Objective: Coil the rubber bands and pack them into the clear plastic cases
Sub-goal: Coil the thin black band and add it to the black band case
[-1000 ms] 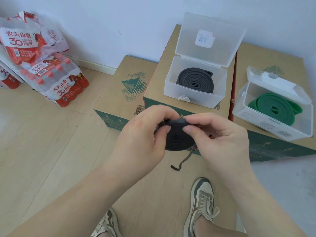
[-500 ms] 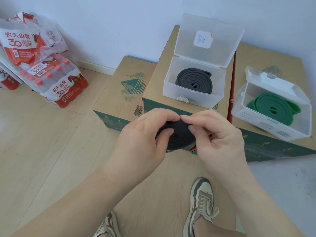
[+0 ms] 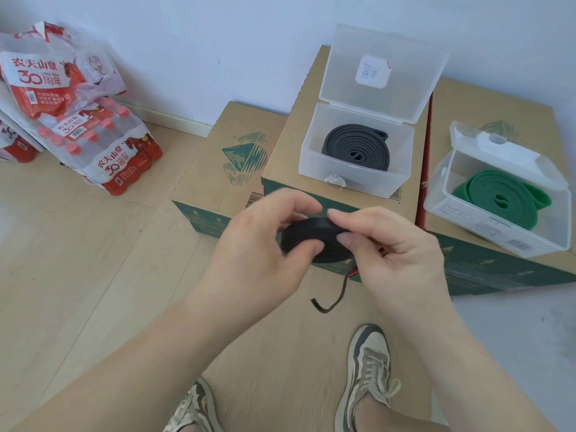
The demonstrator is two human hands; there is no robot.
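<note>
Beyond both hands, boxes point(image 3: 218, 157) stood side by side against the wall. Well left of the left hand point(image 3: 265, 244), packs point(image 3: 103, 151) of bottled water were heaped on the floor. Both cases sat on the boxes, lids open. The front case point(image 3: 352, 185), straight ahead of the hands, held a coiled grey band point(image 3: 358, 148). The right case point(image 3: 498, 226), beyond the right hand point(image 3: 396, 260), held a coiled green band point(image 3: 498, 194).

The left hand gripped the black band point(image 3: 311, 236), thumb on the coil's face and fingers curled over its rim. The right hand pinched the outer wrap at the coil's right edge. The coil was held in the air between the hands, short of the front case and in neither case. A tail point(image 3: 335, 294) hung unwound below the right hand. Shoes point(image 3: 371, 366) were below the hands, on the floor.

Risks, as judged:
- If either grip slackens while the tail is wound in, the wraps will likely spring apart.
- A loose tail could snag a case rim or foul a lid.
- No empty case was in view, and stacking black on grey may stop the lid from closing.

Counts:
- Boxes: three.
- Packs: at least two, with more cut off at the frame edge.
- Cases: two.
- Hands: two.
- Shoes: two.
- Bands: three, one black, one grey and one green.
- Tail: one.
</note>
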